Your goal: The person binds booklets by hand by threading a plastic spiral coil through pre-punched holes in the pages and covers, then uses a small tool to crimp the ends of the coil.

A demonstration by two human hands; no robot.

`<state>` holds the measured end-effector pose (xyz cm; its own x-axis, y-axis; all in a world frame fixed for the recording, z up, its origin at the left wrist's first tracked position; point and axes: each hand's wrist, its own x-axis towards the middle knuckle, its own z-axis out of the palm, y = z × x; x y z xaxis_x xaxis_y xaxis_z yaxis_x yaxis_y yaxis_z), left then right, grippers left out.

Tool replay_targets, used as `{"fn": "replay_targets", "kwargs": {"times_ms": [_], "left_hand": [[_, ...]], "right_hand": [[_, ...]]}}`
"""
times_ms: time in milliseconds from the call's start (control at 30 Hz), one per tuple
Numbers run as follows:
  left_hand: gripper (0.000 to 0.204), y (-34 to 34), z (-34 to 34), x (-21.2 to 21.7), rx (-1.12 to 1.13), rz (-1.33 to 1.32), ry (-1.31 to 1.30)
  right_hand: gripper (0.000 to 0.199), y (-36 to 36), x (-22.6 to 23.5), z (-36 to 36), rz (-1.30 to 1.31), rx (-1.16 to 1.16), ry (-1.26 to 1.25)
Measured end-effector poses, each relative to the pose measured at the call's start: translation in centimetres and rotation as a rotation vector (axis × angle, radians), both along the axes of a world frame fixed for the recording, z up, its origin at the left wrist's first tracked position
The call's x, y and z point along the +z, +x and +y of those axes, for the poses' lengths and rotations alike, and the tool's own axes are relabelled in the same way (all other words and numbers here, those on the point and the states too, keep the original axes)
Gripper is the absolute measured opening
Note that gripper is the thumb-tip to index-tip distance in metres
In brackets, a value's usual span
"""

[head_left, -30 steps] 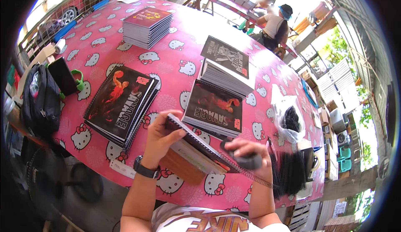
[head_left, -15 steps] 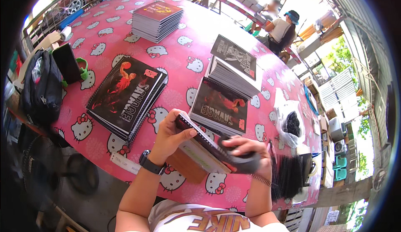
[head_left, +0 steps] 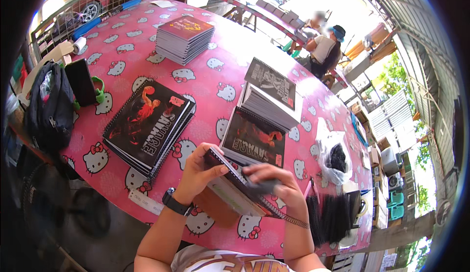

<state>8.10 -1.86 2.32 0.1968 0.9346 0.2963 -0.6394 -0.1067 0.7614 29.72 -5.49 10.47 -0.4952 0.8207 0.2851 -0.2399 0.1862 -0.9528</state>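
My left hand [head_left: 196, 176] grips a notebook [head_left: 212, 160] with a dark cover, tilted up on its edge, thumb on the near side. A black spiral coil [head_left: 285, 216] runs along the notebook's edge and trails off past my right wrist. My right hand [head_left: 288, 186] is closed on a dark object [head_left: 262, 185] against that edge; motion smears it, so its kind is unclear. Beneath the notebook are a brown wooden block [head_left: 215, 212] and a pale strip with green writing [head_left: 235, 196].
Stacks of notebooks stand on the pink tablecloth [head_left: 200, 100]: dark-covered ones left [head_left: 147, 120] and centre [head_left: 257, 137], red-covered ones [head_left: 185, 39] at the back. Black coils [head_left: 333, 218] and a plastic bag [head_left: 335, 154] lie right. A black bag [head_left: 49, 108] and phone [head_left: 81, 82] sit left. Two people sit beyond.
My right hand and the dark object have shifted left and up along the notebook's edge. More of the trailing coil shows. My left hand keeps its grip; the view has tilted slightly.
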Motion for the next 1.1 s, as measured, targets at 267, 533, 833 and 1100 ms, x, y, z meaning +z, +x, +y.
{"fn": "replay_targets", "kwargs": {"times_ms": [267, 533, 833, 1100], "left_hand": [[0.031, -0.4, 0.4, -0.5, -0.002, -0.035, -0.042], [0.024, -0.5, -0.1, -0.1, -0.096, -0.235, -0.165], [0.025, -0.5, 0.3, 0.1, -0.073, -0.295, -0.168], [0.024, -0.5, 0.0, -0.4, -0.032, -0.268, -0.138]], "right_hand": [[0.042, -1.1, 0.3, 1.2, -0.229, -0.062, 0.066], [0.046, -0.6, -0.4, 2.6, -0.594, -0.270, 0.046], [0.042, -1.7, 0.0, 2.9, -0.610, -0.323, 0.067], [0.040, -2.1, -0.1, 3.1, -0.238, -0.165, -0.019]]}}
